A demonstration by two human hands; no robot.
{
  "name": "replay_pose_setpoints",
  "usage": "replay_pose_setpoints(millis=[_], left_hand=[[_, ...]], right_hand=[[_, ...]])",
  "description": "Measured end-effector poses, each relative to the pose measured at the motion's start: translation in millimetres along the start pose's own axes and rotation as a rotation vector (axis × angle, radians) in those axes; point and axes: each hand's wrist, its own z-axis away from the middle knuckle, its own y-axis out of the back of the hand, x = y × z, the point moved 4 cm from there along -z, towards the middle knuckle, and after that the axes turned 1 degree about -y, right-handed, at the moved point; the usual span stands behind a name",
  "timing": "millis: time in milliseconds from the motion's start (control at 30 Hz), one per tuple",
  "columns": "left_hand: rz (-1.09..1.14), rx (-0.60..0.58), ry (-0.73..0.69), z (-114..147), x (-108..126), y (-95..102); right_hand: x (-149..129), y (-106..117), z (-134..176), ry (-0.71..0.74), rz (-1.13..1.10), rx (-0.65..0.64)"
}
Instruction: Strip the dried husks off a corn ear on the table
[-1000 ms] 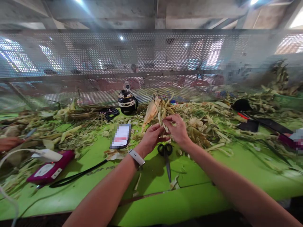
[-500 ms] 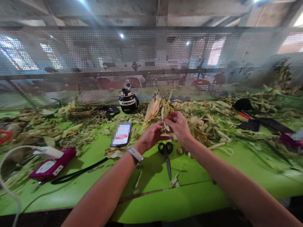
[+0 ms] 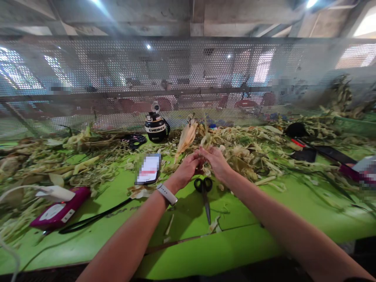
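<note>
Corn husk point(image 3: 206, 140), worked at mid-table, rose just beyond the meeting fingertips, much of it hidden from me by the hands. From my distant post I saw, largest first, a perforated screen point(image 3: 190, 74) along the back and, before it, a green table point(image 3: 249, 219) strewn with husk litter point(image 3: 252, 154) on both sides. The left forearm point(image 3: 129, 231) and the right forearm point(image 3: 270, 219) reached in from the near edge, converging at the centre. A black bottle point(image 3: 155, 129) stood upright beyond the phone, and a tan husk bundle point(image 3: 186, 137) leaned just left of the worked piece.

Half a second earlier the left hand point(image 3: 188, 168) had shown a gap between thumb and fingers; that gap had narrowed, and its fingertips had come in to meet those of the right hand point(image 3: 217, 162). I judged that both hands now bore on one small spot of the piece. The right hand came in from the right, back uppermost, its fingertips apparently pinching the husk. The left hand was turned inward, fingers curled; I could not tell whether they gripped anything.

Just below the hands lay scissors point(image 3: 205, 194), points toward the wearer; a phone point(image 3: 149, 168) lay to the left. Smallest was a pale wristband point(image 3: 167, 194) on the left wrist.
</note>
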Motion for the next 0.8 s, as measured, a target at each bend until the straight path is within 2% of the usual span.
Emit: replay_pose_setpoints(millis=[67, 167, 367, 467, 533, 800], left_hand=[[-0.042, -0.021, 0.011, 0, 1, -1.8], [-0.038, -0.097, 0.074, 2, 1, -3.4], [-0.011, -0.238, 0.151, 5, 3, -2.7], [-0.03, -0.272, 0.19, 8, 4, -2.9], [-0.048, -0.296, 0.219, 10, 4, -2.5], [-0.088, -0.285, 0.271, 8, 7, 14.5]], right_hand=[[3, -2, 0, -0.056, 0.057, -0.079], [2, -2, 0, -0.086, 0.02, -0.091], [-9, 14, -13, -0.239, -0.309, 0.099], [-20, 40, -27, -0.171, -0.344, 0.204], [-29, 63, -36, -0.068, -0.216, 0.312], [-63, 143, -45, 0.13, 0.093, 0.478]])
